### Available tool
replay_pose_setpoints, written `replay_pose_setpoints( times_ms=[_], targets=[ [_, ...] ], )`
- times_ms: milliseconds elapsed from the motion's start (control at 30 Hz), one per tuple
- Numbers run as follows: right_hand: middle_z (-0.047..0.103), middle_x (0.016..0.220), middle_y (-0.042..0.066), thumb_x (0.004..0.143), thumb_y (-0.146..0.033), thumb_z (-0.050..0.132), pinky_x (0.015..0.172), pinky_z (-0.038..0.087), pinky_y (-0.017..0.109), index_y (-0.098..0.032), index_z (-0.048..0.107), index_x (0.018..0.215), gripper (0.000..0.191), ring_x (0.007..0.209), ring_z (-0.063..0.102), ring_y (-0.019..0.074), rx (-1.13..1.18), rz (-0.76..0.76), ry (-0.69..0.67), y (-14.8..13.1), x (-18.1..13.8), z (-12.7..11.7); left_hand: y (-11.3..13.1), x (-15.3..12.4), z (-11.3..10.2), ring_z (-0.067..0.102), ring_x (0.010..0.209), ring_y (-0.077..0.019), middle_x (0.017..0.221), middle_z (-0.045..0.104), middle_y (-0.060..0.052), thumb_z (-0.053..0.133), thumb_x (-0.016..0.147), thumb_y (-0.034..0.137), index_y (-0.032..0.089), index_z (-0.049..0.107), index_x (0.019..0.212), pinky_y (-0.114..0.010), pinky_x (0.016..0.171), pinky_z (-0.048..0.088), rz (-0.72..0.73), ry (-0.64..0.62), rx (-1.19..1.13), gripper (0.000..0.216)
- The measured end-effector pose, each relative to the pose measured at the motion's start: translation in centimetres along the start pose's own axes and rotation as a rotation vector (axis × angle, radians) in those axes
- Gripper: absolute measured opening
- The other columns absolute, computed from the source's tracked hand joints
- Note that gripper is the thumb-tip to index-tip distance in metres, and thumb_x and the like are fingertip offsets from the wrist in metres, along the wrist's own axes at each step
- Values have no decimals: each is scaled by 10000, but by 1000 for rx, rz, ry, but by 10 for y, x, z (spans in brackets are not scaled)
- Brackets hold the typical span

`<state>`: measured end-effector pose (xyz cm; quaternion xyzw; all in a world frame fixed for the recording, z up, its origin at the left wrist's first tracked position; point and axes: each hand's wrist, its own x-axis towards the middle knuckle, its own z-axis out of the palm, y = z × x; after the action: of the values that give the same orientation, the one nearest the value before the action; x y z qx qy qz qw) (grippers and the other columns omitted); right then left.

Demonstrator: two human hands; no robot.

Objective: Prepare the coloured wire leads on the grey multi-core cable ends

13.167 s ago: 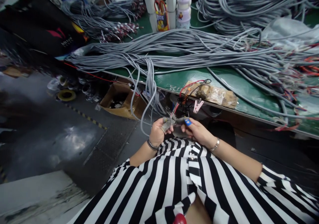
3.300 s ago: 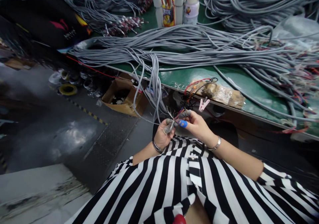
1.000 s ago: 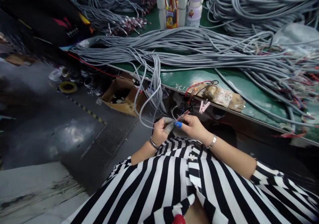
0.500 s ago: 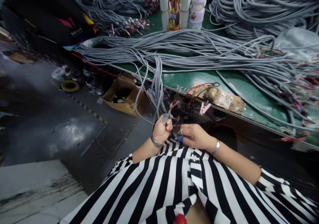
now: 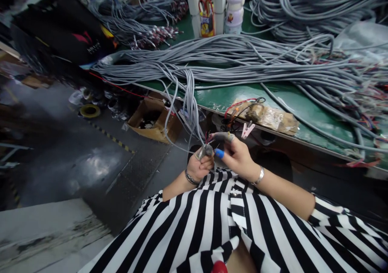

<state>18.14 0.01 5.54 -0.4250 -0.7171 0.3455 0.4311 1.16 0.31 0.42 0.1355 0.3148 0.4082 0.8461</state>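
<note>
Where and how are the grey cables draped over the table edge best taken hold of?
Probably around the draped cables where they clear the green table, from the person's side: most hang bunched there, while above they merge into the cable pile and below run toward the left hand.

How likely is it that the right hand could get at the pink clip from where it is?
Probably yes: the pink clip is at the near edge of the green table, beyond the right hand, with nothing visible between them. That hand's thumb and forefinger are spread apart.
</note>
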Motion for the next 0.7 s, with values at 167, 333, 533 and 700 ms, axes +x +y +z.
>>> replay_pose_setpoints(
  times_ms=[167, 333, 533, 700],
  targets=[
    [648, 931, 75, 902, -222, 480, 751, 478, 297, -185, 620, 1056, 212, 843, 603, 179, -137, -126, -111, 7, 10, 3, -3, -4, 0, 133, 276, -25, 414, 185, 89, 440, 910, 358, 143, 497, 573, -208, 360, 163, -88, -60, 0, 403],
    [625, 962, 102, 818, -181, 526, 618, 405, 276, -166, 629, 932, 154, 757, 575, 182, -523, -50, -150, 21, 3, -10, 1, -10, 2, 39, 295, -9, 444, 153, 106, 510, 881, 378, 154, 452, 580, -187, 357, 146, -35, -54, -9, 380],
    [586, 718, 41, 825, -210, 521, 605, 383, 272, -190, 587, 778, 83, 641, 525, 160, -474, 67, -84, 36, -14, -16, 8, -9, -5, 27, 299, -5, 471, 143, 106, 572, 841, 341, 164, 448, 604, -166, 347, 141, 95, -38, -60, 321],
    [535, 631, 19, 896, -331, 490, 560, 367, 259, -200, 547, 684, 256, 572, 466, 130, -158, -93, -188, 28, -18, -21, 10, -7, -7, 115, 290, -8, 448, 206, 94, 588, 834, 359, 155, 519, 615, -175, 355, 184, 148, -27, 39, 307]
  ],
)
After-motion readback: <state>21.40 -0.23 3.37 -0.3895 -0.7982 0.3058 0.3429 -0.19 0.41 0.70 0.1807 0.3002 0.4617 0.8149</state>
